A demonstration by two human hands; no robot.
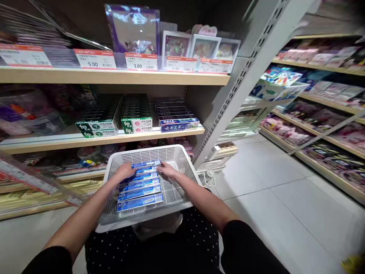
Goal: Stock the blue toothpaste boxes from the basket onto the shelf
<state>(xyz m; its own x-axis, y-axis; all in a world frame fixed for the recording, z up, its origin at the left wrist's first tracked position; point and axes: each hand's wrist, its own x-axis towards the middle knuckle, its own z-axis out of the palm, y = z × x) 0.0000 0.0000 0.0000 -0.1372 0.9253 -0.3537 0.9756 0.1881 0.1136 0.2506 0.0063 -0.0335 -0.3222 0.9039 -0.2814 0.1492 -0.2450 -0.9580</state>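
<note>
Blue, slim boxes (139,193) are laid in a row in a white mesh basket (175,193), and the farthest box (146,164) is clamped at its left end by the left hand (126,171) and at its right end by the right hand (167,170). The hands are held apart. Beyond the basket, green-and-white cartons (105,125) are stacked on a shelf (57,144), with blue-fronted cartons (179,125) placed to their right.

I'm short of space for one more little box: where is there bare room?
Inside the white basket, bare mesh lies right of the blue boxes, partly under the right arm. Open floor lies between the near shelving and the far-right shelves. The price-tagged upper shelf looks crowded, as does the basket's left half.
</note>
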